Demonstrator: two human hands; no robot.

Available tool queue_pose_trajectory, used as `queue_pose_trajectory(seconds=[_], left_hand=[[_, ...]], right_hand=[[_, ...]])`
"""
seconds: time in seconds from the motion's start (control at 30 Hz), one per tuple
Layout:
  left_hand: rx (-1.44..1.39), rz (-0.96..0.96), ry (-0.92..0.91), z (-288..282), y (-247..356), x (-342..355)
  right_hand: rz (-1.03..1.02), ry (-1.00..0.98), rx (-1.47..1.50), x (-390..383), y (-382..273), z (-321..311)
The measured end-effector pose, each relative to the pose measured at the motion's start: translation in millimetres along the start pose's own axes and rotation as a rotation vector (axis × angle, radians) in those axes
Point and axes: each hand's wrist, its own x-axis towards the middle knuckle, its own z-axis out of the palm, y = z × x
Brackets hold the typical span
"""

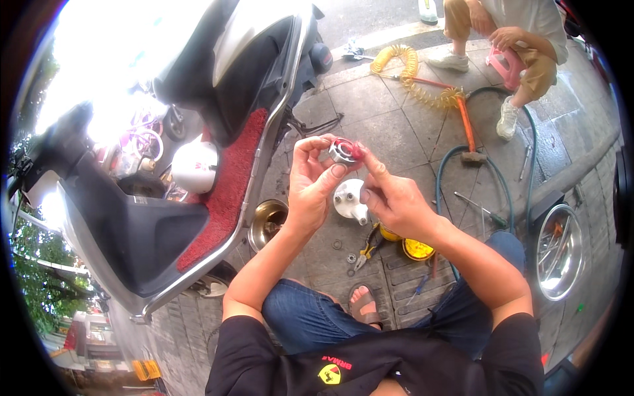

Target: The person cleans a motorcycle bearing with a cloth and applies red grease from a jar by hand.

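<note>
Above the paving my left hand pinches a ring-shaped bearing between thumb and fingers. Red grease coats its far and right side. The index finger of my right hand reaches out to that greasy side and touches it, while its thumb stands apart and the other fingers curl in. Just below the hands lies a pale metal hub cover, partly hidden by my right hand. Pliers with yellow and black handles lie nearer to me, by an open tub of yellow stuff and small metal rings.
A scooter with a red floor mat stands on the left, a metal bowl beside it. A hammer, a coiled yellow hose, a screwdriver and a wheel lie rightward. Another person sits at far right.
</note>
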Motion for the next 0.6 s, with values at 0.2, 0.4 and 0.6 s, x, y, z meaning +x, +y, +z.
queue_pose_trajectory(seconds=[0.2, 0.4, 0.6], left_hand=[[0.145, 0.159, 0.006, -5.8, -0.6, 0.4], [0.389, 0.259, -0.081, -11.3, 2.6, 0.0], [0.565, 0.323, -0.111, -6.6, -1.7, -1.6]], right_hand=[[-0.166, 0.075, -0.494, 6.7, -13.8, -8.5], [-0.259, 0.101, -0.705, 9.7, -23.2, -17.7], [-0.248, 0.137, -0.787, 6.1, -27.1, -17.5]])
